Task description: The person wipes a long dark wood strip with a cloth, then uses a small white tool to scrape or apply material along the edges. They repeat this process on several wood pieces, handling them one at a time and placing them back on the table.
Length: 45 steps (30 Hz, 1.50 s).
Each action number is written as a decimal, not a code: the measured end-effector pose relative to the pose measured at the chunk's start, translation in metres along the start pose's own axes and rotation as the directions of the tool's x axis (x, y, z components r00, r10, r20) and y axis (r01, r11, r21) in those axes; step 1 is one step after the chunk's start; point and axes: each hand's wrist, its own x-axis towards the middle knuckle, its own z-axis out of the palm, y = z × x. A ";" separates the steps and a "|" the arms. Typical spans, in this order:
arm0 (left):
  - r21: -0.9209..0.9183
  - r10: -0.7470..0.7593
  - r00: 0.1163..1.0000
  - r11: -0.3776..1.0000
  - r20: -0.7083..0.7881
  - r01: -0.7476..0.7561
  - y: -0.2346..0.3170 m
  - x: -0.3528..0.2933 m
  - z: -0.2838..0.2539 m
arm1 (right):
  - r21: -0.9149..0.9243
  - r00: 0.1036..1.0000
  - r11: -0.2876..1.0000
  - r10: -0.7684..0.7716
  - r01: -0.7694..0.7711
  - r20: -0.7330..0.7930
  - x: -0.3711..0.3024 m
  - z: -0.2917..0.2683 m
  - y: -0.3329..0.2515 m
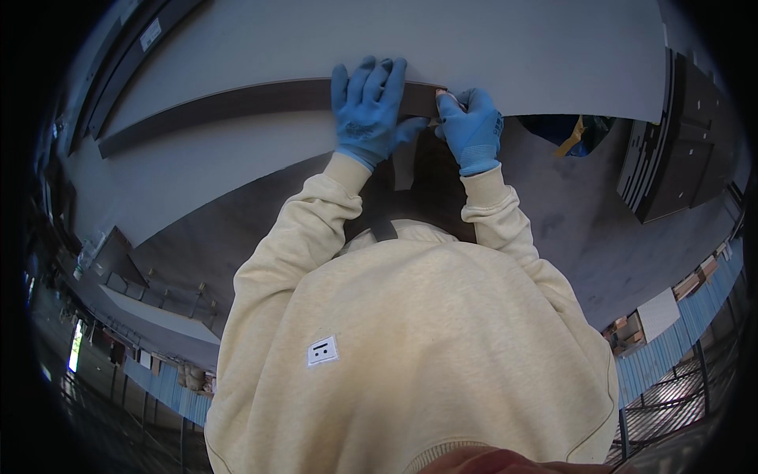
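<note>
A long, narrow dark brown board point(237, 103) lies on the pale grey tabletop point(505, 47). My left hand point(367, 110), in a blue work glove, rests flat across the board close to its right end, fingers stretched toward the far side and thumb out to the right. At that right end is my right hand point(471, 126), also blue-gloved, with its fingers closed in a pinch. Something small and pale shows at the fingertips by the board's end; its kind is too small to make out.
More dark boards point(130, 67) lie at the table's far left, one with a white label. A stack of dark panels point(671, 150) stands on the right. Past the table's near edge, a dark bag with yellow tape point(570, 136) shows. Metal racks point(679, 395) stand behind me.
</note>
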 end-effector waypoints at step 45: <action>-0.872 -0.310 0.833 0.025 0.457 0.488 0.102 0.009 -0.105 | 0.477 0.863 0.750 -0.504 0.458 -0.037 -0.095 -0.076 -0.038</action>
